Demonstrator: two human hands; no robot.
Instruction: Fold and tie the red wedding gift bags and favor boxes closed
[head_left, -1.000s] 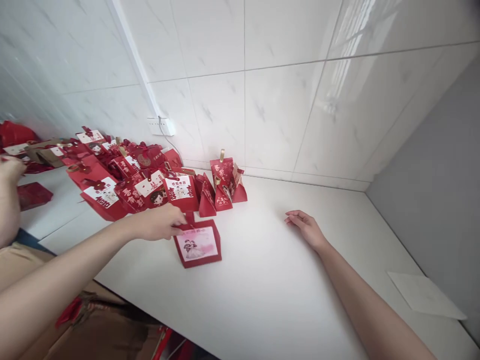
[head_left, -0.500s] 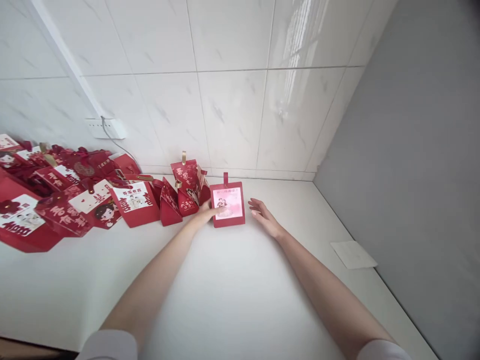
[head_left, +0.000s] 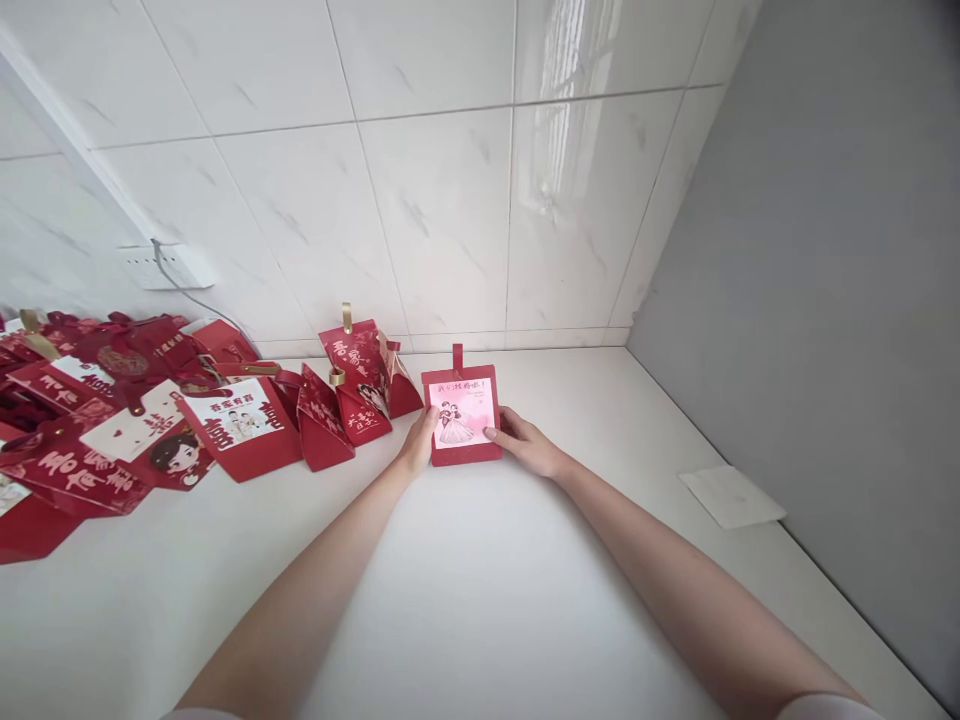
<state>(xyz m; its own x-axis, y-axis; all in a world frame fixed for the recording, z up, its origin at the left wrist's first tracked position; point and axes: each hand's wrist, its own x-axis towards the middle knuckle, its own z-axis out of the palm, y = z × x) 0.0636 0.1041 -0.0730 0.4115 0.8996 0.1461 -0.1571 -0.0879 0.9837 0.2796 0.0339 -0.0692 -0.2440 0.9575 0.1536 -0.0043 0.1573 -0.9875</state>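
A red box [head_left: 463,457] with a pink front panel, a drawn couple and a red loop on top stands upright on the white table [head_left: 450,580]. My left hand [head_left: 420,440] grips its left edge, the thumb against the front. On the right edge, my right hand [head_left: 523,440] holds it too, with the thumb on the lower right of the panel. The fingers behind the box are hidden. Just left stand red gift boxes [head_left: 367,415] with gold loops, close to my left hand.
Several more red gift boxes [head_left: 240,425] crowd the table's left side. A white paper [head_left: 729,496] lies at the right edge beside a grey partition [head_left: 825,300]. Behind are a tiled wall [head_left: 435,220] and a power strip [head_left: 169,266] with a cable.
My right hand has moved left and closed on the box's right edge. My left thumb has shifted from the panel's front towards its left edge. The camera view has turned slightly.
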